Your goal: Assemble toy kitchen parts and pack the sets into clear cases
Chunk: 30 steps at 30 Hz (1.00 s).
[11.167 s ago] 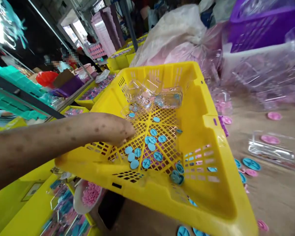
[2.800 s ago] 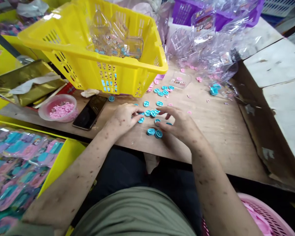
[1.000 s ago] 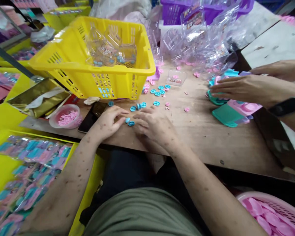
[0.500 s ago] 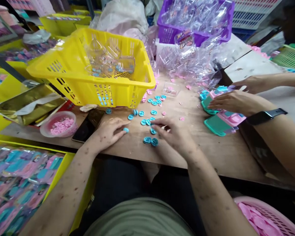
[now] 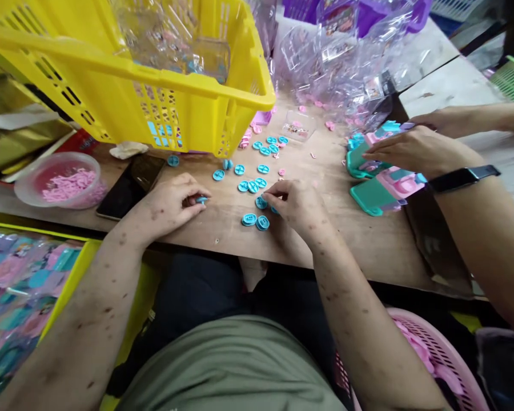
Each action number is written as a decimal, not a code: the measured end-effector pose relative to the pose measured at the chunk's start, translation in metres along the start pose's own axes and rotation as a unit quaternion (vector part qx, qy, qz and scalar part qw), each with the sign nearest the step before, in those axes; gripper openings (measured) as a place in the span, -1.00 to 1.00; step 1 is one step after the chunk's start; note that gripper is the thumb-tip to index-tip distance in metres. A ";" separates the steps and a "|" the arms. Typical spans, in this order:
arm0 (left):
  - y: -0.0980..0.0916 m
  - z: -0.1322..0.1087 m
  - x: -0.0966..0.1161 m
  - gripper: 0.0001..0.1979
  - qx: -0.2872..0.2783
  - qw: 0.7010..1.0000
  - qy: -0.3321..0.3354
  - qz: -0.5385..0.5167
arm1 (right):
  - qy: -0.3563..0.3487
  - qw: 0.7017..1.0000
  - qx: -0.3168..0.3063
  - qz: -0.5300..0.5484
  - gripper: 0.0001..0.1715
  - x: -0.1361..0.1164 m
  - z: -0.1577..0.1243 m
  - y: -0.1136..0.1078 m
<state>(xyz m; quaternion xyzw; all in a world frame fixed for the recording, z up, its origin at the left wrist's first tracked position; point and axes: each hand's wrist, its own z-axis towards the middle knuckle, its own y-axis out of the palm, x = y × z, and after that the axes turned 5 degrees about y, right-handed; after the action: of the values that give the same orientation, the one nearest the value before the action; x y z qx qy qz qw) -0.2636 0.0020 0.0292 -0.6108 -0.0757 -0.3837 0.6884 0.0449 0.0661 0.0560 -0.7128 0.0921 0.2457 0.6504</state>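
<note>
While you sat at the wooden table (image 5: pixel 368 245), your left hand (image 5: pixel 169 202) rested on it, with thumb and forefinger clamped on one small blue disc (image 5: pixel 202 200) right at the fingertips. Your right hand (image 5: pixel 300 208) lay just beside the loose blue discs (image 5: pixel 252 185). Its fingers were curled and drawn together, tips touching one of them; can't tell whether it was actually gripped. Two more discs (image 5: pixel 249 220) lay side by side between your hands, near the table edge. The yellow basket (image 5: pixel 205 91) stood behind, with clear plastic shells (image 5: pixel 184 45) inside. A black phone (image 5: pixel 126 191) lay flat, left of your left hand, and a pink bowl (image 5: pixel 29 188) of pink bits sat further left. On your right, a co-worker's hand (image 5: pixel 405 151) pressed on teal and pink toy parts (image 5: pixel 370 197), with a watch (image 5: pixel 462 177) on that wrist.
</note>
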 end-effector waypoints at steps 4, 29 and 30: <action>0.002 -0.002 -0.001 -0.68 0.007 1.000 0.003 0.004 | -0.007 1.000 0.005 -0.001 -0.89 0.000 -0.002 -0.002; -0.013 -0.009 0.022 -0.55 0.145 0.978 -0.058 -0.141 | -0.048 0.996 0.030 -0.073 -0.85 -0.022 0.018 0.014; -0.014 -0.010 0.021 -0.54 0.146 0.976 -0.065 -0.146 | -0.052 0.995 0.020 -0.084 -0.88 -0.025 0.021 0.016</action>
<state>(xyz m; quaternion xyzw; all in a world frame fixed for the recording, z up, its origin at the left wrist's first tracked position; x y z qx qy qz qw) -0.2616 -0.0154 0.0499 -0.5097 -0.2636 -0.4241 0.7006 0.0115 0.0793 0.0532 -0.6912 0.0032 0.2248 0.6868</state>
